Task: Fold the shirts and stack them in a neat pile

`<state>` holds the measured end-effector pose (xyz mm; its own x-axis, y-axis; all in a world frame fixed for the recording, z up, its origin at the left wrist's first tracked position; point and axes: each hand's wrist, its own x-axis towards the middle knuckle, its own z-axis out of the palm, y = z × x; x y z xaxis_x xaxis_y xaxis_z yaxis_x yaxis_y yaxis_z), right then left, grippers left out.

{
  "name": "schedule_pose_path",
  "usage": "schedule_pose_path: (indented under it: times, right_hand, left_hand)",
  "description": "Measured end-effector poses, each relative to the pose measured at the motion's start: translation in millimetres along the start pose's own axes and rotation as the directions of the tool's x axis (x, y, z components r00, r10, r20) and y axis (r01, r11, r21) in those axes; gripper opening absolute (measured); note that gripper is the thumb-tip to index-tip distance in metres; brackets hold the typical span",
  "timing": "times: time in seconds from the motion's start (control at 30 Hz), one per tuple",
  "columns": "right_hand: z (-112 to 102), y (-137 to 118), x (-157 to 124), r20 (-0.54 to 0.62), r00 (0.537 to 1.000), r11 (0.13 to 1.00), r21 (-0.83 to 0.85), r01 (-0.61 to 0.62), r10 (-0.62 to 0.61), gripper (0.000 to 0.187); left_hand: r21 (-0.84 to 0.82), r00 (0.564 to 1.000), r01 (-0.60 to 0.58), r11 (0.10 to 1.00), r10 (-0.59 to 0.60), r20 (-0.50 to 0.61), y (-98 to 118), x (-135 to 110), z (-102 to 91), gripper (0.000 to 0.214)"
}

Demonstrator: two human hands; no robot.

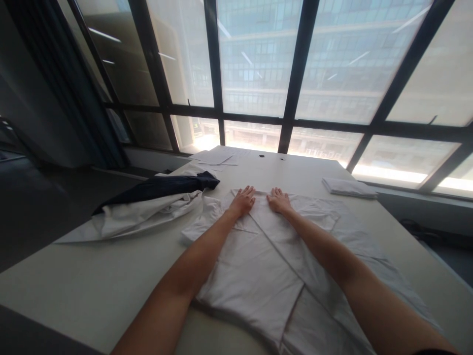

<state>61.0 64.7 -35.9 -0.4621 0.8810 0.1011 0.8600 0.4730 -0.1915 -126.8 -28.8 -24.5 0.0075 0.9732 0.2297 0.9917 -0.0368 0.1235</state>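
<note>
A white garment (254, 266), which looks like a coat or shirt, lies spread over the table in front of me. A long diagonal edge crosses its front, and soft wrinkles run through the cloth. My left hand (243, 201) rests flat on its far end with fingers stretched out. Beside it on the right, my right hand (279, 200) presses on the same far end, fingers also extended. A narrow strip of cloth shows between the two hands. Neither hand grips anything.
On the left of the white table (148, 276) lie a dark blue garment (158, 190) and more white cloth (136, 217). Papers (216, 157) are at the far edge. A folded white cloth (349, 187) sits at the right edge. Large windows (254, 59) stand behind.
</note>
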Motion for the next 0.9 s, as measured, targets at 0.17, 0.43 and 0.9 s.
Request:
schedule_pose_path:
  times: [0.17,0.43,0.9]
  right_hand:
    - [-2.7,-2.3,-6.2,-0.054,0.998,1.0,-0.005,0.03,-0.03,0.062]
    - [-9.5,-14.4,-19.8,-0.01,0.943,0.943,-0.008,0.334,-0.334,0.058]
    - [-22.1,8.3,-90.0,0.12,0.917,0.924,0.026,0.381,-0.381,0.065]
  left_hand:
    - [-0.006,0.992,-0.07,0.998,0.07,0.107,9.7,2.4,4.9,0.056]
    - [0.03,0.987,-0.029,0.999,0.024,0.156,10.4,0.9,1.0,0.062]
    - [0.052,0.981,-0.002,0.999,-0.008,0.196,10.2,4.0,1.3,0.063]
